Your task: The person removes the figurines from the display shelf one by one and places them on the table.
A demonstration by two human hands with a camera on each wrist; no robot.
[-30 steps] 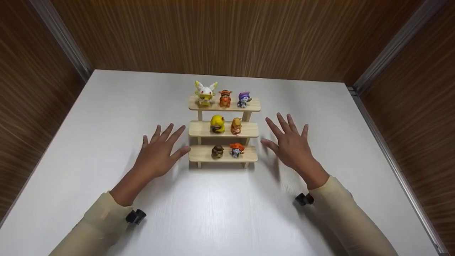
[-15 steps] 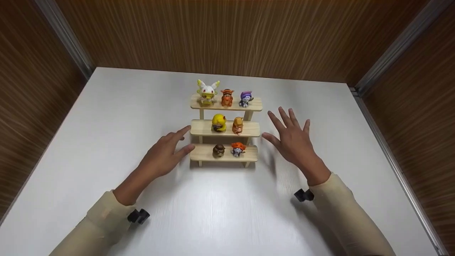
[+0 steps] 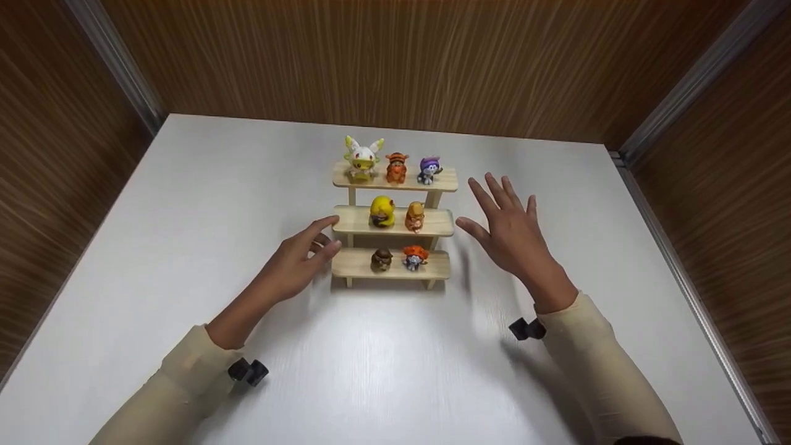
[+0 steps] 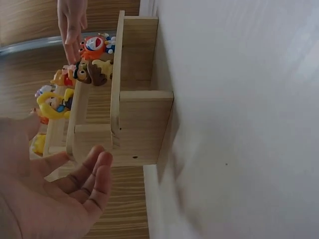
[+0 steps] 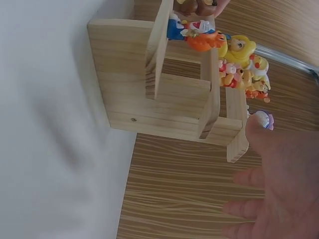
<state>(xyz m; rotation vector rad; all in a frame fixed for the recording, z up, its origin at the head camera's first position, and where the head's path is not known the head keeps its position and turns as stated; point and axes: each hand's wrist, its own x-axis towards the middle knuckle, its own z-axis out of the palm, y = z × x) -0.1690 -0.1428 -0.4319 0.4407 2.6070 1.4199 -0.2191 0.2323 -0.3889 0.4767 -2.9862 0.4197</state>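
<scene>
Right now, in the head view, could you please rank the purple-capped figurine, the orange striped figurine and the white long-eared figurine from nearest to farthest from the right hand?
1. Purple-capped figurine: towards the right end of the top shelf, on the side of the right hand.
2. Orange striped figurine: mid-shelf.
3. White long-eared figurine: towards the left end.

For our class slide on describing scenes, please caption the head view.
A person's left grip and right grip flank a three-tiered wooden stand holding seven small figurines.

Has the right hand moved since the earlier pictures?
Yes. In the head view, the right hand has moved slightly forward, judged against the wooden display stand.
</scene>
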